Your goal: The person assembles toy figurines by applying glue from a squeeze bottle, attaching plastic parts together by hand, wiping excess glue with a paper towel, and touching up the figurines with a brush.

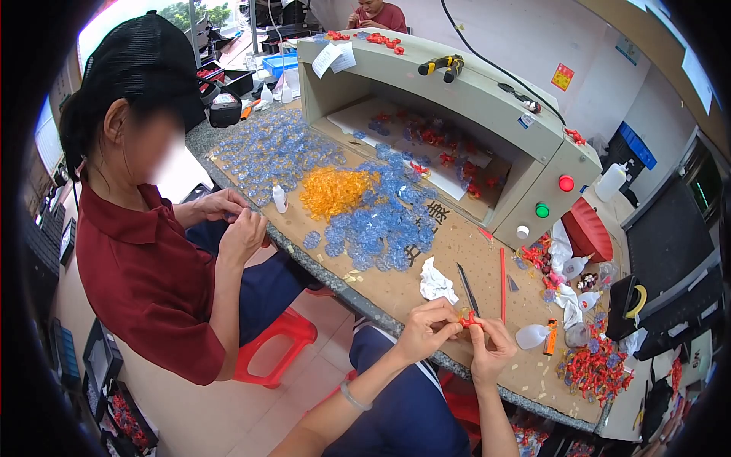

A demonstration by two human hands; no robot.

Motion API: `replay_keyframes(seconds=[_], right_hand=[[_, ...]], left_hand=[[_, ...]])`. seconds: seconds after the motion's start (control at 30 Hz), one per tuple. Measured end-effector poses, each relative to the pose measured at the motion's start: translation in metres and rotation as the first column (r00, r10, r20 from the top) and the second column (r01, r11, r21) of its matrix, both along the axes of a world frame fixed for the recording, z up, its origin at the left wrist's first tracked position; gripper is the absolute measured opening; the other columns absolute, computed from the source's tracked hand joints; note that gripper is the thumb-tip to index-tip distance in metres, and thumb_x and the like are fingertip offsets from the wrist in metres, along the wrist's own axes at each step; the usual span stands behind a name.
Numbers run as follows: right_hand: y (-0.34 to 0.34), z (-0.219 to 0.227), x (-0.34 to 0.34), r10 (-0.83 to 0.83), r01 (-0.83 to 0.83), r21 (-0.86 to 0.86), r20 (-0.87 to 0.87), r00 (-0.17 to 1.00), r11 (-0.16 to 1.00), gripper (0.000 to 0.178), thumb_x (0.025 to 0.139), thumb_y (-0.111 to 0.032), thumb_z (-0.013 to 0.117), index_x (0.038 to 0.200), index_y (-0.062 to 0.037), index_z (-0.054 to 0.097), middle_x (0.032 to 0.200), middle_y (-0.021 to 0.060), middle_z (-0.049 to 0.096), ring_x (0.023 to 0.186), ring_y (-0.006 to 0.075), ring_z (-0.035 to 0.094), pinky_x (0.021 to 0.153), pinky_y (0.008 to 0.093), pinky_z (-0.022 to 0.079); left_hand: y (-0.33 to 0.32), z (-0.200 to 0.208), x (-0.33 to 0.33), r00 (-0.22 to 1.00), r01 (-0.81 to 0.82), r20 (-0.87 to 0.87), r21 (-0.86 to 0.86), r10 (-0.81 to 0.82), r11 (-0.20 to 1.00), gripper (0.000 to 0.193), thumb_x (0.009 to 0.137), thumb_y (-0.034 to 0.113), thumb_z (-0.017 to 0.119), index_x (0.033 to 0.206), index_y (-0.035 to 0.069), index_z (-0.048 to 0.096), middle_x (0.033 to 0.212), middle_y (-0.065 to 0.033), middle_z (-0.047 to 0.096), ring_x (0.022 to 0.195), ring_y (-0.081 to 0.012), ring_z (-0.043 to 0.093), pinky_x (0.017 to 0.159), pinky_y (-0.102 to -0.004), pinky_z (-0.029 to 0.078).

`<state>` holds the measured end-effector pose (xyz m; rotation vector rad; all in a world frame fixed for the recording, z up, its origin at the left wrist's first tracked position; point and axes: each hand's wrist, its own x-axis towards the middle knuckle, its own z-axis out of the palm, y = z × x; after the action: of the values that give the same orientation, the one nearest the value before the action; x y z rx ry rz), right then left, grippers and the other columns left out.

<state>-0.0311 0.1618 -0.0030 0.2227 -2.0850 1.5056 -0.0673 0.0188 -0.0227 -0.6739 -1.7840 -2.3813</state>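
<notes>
Above the table's near edge, my left hand point(428, 329) and my right hand point(491, 349) meet, both closed in a pinch. Between their fingertips is a small red plastic piece point(467, 321) with a clear yellowish bit on it; fingers partly cover it. Just beyond lies a dark pen-like tool point(467, 286), beside a crumpled white tissue point(437, 280). A clear squeeze bottle point(531, 336) and an orange lighter-shaped item point(550, 337) lie to the right of my right hand.
Blue clear discs point(381, 228) and orange pieces point(335, 190) are heaped left of centre. A grey machine point(457, 99) with an open front stands behind. Red and blue assembled pieces point(595, 369) pile at right. A co-worker in a red shirt point(152, 282) sits at left, handling something small.
</notes>
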Motion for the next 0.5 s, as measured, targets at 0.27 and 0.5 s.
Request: replay_keyframes(seconds=[0.27,0.5], right_hand=[[-0.003,0.007,0.010,-0.081,0.079,0.093,0.020,0.996,0.993,0.012,0.080,0.003,0.067,0.092,0.0069,0.068,0.083,0.0103,0.064,0.077,0.0161,0.058,0.069,0.0244,0.044],[0.001,0.032,0.030,-0.032,0.033,0.077,-0.012,0.999,0.996,0.013,0.077,0.004,0.069,0.089,0.0051,0.070,0.081,0.0129,0.067,0.073,0.0212,0.061,0.067,0.0298,0.047]], left_hand=[[0.001,0.001,0.012,0.999,-0.034,0.029,0.019,0.033,0.999,0.000,0.081,-0.008,0.062,0.080,-0.008,0.062,0.081,-0.0063,0.056,0.067,-0.0100,0.060,0.055,-0.0218,0.048],[-0.009,0.044,0.044,0.987,-0.152,-0.067,-0.166,0.143,0.974,0.007,0.075,-0.007,0.068,0.082,-0.005,0.066,0.080,-0.0098,0.060,0.064,-0.0135,0.058,0.055,-0.0240,0.045]])
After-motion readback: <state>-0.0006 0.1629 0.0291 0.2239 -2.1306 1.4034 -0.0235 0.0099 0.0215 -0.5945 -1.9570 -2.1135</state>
